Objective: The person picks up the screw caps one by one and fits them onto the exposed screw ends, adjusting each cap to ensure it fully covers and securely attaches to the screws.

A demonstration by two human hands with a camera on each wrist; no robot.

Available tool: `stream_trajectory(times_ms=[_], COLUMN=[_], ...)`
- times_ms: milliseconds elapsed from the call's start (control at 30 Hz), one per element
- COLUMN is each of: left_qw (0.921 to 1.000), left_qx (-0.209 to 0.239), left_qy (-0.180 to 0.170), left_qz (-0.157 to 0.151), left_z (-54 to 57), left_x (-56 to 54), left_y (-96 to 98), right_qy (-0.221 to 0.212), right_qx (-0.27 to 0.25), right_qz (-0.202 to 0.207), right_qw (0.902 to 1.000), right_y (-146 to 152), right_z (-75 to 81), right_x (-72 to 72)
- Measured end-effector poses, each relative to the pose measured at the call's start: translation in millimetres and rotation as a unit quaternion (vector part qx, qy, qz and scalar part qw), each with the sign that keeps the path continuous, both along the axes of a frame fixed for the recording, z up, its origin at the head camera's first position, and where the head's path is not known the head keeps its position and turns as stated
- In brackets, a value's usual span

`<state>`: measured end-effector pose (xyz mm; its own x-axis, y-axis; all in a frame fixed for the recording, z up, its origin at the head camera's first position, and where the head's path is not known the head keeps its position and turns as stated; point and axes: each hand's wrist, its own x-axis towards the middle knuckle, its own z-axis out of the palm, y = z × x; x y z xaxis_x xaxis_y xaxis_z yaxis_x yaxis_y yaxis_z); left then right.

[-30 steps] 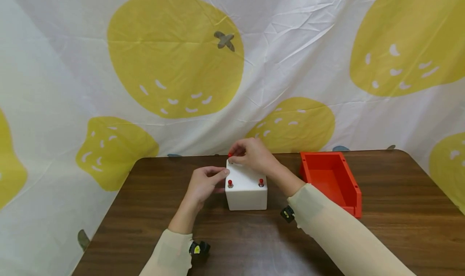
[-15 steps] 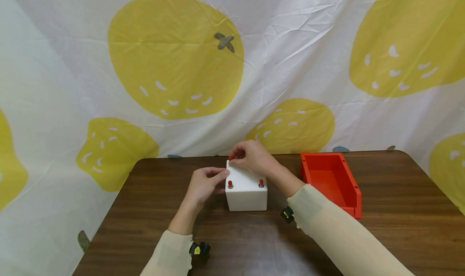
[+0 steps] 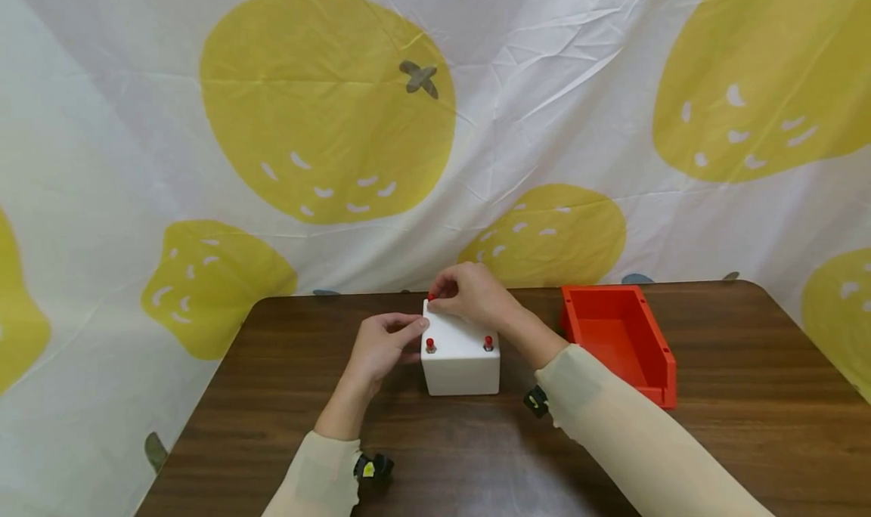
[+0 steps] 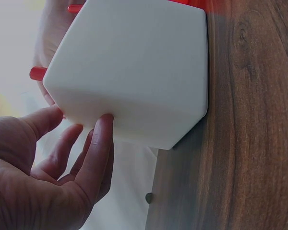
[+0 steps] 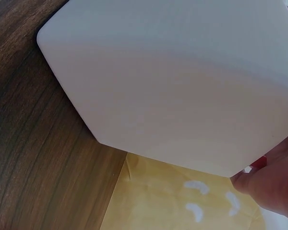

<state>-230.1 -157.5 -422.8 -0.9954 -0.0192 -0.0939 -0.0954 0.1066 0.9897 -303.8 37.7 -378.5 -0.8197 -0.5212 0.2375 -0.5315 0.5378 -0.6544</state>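
Note:
A white box (image 3: 463,373) with small red-tipped posts on top stands mid-table. Silvery metal shows at the base of the near left post (image 3: 430,345) and the near right post (image 3: 488,343). My right hand (image 3: 469,294) reaches over the top and pinches a red knob (image 3: 432,297) at the far left corner, mostly hidden by the fingers. My left hand (image 3: 388,343) is at the box's left side. Its thumb is at the top edge and a fingertip (image 4: 105,120) touches the side face in the left wrist view.
A red open-fronted bin (image 3: 615,335) sits right of the box, beside my right forearm. The brown wooden table (image 3: 272,396) ends at a white curtain (image 3: 381,252) printed with yellow fruit, close behind the box. Black wrist cameras hang under both sleeves.
The red knob at the far left corner sits slightly lower than a second ago, and my right fingers have come down with it. My left hand and the box have stayed put.

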Motion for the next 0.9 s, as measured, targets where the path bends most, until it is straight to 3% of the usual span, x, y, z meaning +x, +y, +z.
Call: stream_trajectory(times_ms=[900], left_qw=[1.0], left_qx=[0.005], left_qy=[-0.001], left_qz=[0.004], left_z=[0.7], left_x=[-0.9], left_y=[0.7], right_qy=[0.007], right_qx=[0.006], right_qz=[-0.008], right_qw=[0.9999], right_y=[7.6], right_z=[2.0], right_x=[1.6])
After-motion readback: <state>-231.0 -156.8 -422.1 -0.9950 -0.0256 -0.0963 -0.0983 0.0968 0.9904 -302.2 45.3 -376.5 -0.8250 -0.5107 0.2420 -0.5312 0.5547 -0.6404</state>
